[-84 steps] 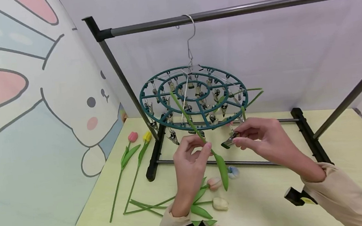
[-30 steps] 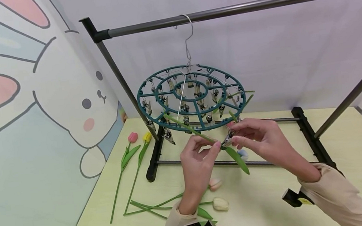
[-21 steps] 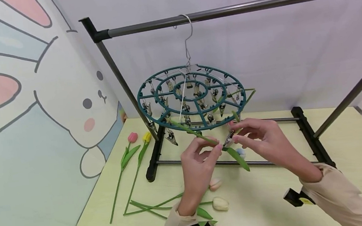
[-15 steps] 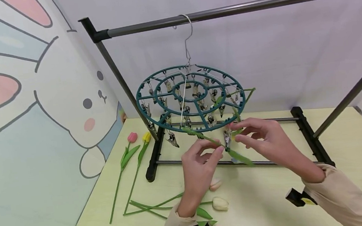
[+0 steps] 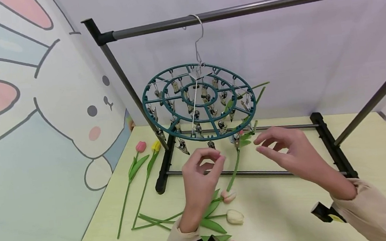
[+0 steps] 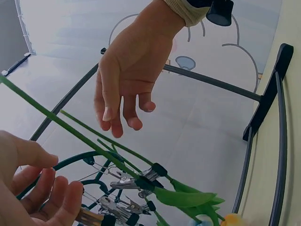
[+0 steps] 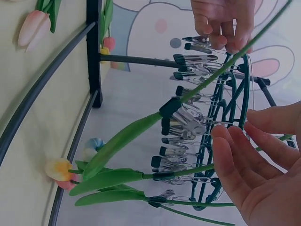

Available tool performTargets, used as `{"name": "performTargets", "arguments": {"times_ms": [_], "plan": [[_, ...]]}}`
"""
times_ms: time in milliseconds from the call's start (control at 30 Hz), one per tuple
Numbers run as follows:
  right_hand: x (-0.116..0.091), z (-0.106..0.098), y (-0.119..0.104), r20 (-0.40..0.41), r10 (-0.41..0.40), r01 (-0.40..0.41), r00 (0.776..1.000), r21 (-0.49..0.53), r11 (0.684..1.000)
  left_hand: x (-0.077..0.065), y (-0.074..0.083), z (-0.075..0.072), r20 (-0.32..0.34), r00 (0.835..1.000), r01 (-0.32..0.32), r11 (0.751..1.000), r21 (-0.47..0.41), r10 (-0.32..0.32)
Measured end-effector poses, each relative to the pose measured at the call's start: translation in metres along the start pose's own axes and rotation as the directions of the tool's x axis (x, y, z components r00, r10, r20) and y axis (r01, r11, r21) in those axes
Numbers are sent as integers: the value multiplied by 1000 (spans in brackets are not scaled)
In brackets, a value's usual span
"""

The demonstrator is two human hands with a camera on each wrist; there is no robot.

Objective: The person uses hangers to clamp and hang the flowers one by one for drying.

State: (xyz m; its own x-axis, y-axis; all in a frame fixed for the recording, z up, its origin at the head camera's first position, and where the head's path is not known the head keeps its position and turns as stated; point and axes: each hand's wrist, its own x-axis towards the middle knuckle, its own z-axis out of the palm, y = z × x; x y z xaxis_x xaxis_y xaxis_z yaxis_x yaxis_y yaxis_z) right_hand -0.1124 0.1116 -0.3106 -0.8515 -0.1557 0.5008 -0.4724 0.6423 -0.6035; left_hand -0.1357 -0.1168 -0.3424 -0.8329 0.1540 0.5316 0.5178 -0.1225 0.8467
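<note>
Above the table [image 5: 276, 206], clips [image 7: 189, 119] grip tulips [image 7: 120, 143] (clearest in right-wrist view) — hands [image 5: 199, 180] [image 5: 293, 153] apart, empty.

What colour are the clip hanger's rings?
Dark teal; the rings show best in the head view.

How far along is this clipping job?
Done: at least three clipped tulips hang from the round hanger. In hand: nothing; the left hand and right hand look empty. Remaining, probably: five loose tulips visible on the table.
</note>
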Motion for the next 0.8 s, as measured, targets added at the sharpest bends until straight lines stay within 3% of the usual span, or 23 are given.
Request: {"name": "performTargets", "arguments": {"times_ms": [233,467,700,800], "plan": [[-6,0,-3,15,-42,42,999,9,999,-1,1,-14,13,1000,-4,998,56,3],[-15,9,-10,42,-79,77,996,44,996,-3,0,-28,44,998,42,994,97,-46],[-18,37,-19,59,-169,161,984,115,980,-1,-4,-36,38,998,49,987,153,-56],[-16,53,-23,106,-148,135,983,121,983,-2,-5,-39,8,998,67,981,183,-70]]}}
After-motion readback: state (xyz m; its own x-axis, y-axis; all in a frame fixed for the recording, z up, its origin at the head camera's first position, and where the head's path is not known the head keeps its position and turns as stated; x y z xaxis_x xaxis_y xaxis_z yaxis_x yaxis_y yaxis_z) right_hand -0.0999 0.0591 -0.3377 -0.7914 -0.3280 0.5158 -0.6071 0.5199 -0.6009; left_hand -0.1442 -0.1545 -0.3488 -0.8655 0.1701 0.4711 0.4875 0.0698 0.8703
